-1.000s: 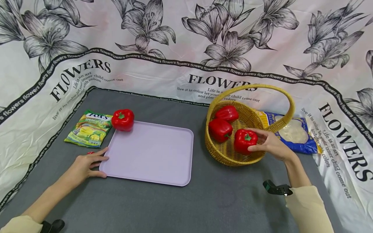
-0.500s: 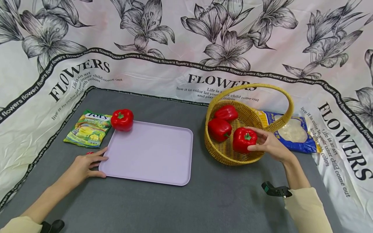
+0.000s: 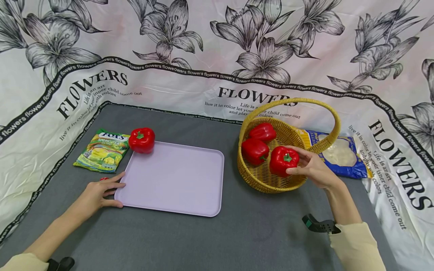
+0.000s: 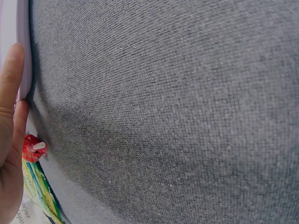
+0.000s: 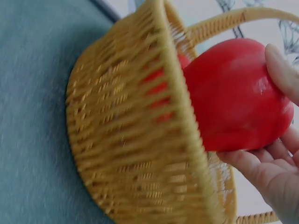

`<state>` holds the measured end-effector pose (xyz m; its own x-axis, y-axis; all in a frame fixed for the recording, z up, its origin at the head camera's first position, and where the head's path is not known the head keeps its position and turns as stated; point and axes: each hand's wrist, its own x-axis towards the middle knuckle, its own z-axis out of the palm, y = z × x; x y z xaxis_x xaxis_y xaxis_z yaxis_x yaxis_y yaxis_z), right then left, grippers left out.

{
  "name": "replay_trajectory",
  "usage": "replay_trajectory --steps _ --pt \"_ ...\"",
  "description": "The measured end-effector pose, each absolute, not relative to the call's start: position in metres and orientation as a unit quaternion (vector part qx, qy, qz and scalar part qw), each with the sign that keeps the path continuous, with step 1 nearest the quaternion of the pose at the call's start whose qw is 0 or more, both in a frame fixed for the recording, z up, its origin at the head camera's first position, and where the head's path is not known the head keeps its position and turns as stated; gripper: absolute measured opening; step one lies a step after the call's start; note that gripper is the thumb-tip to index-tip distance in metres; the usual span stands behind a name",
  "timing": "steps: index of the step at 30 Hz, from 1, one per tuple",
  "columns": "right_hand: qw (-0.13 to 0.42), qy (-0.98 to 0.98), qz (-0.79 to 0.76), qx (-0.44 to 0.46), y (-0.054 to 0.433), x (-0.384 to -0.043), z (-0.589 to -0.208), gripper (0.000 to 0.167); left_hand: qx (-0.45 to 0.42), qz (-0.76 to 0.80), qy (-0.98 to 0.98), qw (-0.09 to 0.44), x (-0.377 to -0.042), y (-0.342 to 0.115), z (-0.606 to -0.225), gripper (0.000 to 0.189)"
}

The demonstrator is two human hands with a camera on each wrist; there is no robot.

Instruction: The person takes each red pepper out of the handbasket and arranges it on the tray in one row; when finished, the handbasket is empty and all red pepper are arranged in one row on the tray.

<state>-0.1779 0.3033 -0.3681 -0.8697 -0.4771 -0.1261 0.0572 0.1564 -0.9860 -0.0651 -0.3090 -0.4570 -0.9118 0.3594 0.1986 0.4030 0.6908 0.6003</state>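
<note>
Pepper point(image 3: 278, 165) (in right hand point(image 3: 313, 170)) points stem point(image 3: 287, 157) upward.

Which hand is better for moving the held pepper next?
Probably the right hand: it holds that red pepper at the basket, while the left hand is across at the tray.

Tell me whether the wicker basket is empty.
Not empty: the basket has two red peppers lying inside, while the right hand holds a third pepper at its opening.

Cream sleeves point(image 3: 356, 244), black wrist straps point(image 3: 320, 225)
</note>
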Motion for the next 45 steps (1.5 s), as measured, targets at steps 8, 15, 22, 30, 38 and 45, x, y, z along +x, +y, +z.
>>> replay_trajectory --steps 8,15,22,30,38,45 --pt "0.216 0.691 -0.673 -0.151 0.289 -0.173 -0.354 0.06 -0.208 -0.337 -0.918 0.03 -0.064 -0.308 -0.456 0.062" --pt "0.233 0.649 -0.707 -0.159 0.278 -0.17 -0.346 0.061 -0.209 -0.335 -0.918 0.034 -0.064 -0.308 -0.456 0.061" --pt "0.234 0.614 -0.733 -0.175 0.258 -0.166 -0.34 0.063 -0.216 -0.341 -0.914 0.039 -0.066 -0.308 -0.457 0.061" --pt "0.26 0.574 -0.756 -0.177 0.223 -0.164 -0.339 0.064 -0.215 -0.345 -0.913 0.042 -0.064 -0.307 -0.457 0.062" --pt "0.249 0.614 -0.736 -0.142 0.192 -0.167 -0.342 0.063 -0.209 -0.347 -0.914 0.034 -0.064 -0.307 -0.455 0.062" --pt "0.234 0.659 -0.703 -0.131 0.161 -0.171 -0.349 0.068 -0.204 -0.343 -0.916 0.032 -0.063 -0.307 -0.455 0.061"
